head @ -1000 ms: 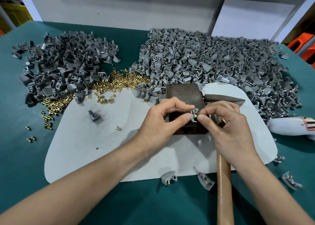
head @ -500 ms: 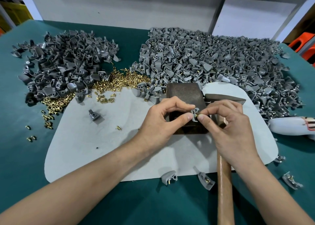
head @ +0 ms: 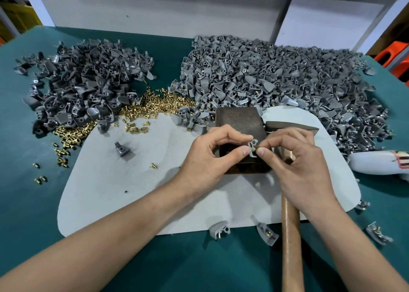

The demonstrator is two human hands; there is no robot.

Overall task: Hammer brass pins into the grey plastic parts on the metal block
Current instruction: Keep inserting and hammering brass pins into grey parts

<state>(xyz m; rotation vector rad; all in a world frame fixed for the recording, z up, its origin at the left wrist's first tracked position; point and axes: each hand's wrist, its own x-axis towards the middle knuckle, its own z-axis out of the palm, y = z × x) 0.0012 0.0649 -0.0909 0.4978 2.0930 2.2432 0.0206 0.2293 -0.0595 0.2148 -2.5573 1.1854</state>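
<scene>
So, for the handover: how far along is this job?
Done: many parts in the right pile show pins. In hand: left hand holds a grey part over the metal block, right hand pinches a brass pin at it. Left: the darker left pile.

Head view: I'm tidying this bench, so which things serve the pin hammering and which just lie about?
Job: grey plastic part, brass pin, metal block, hammer, loose brass pins, dark part heap, light part heap.
Lying about: white object at right edge, orange stool, white board.
</scene>
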